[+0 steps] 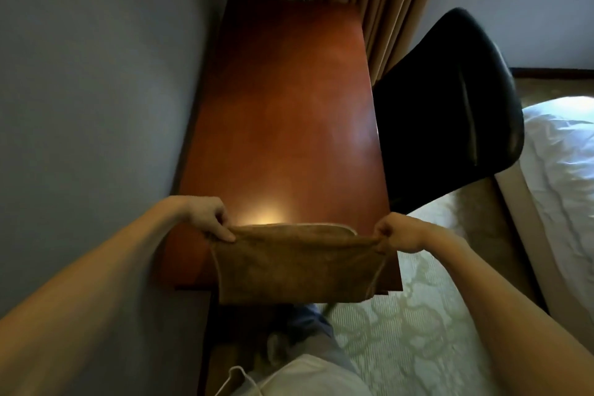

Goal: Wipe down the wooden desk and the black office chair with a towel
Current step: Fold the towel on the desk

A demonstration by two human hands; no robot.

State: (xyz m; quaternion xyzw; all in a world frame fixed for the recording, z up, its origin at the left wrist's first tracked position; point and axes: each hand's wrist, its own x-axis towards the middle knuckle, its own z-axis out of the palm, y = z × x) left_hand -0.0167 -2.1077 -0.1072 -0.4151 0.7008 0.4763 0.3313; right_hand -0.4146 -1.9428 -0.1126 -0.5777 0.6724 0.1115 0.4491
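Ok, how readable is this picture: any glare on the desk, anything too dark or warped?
Head view: a warm glare patch sits on the reddish-brown wooden desk just beyond the brown towel; head view: the black office chair is almost featureless shadow; head view: wide-angle distortion bows the desk's edges, and the whole frame is soft.

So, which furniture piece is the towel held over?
The wooden desk: the towel hangs over its near end, while the black office chair stands to its right.

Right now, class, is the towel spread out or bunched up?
Spread out: the left hand and right hand each pinch a top corner; the towel hangs flat.
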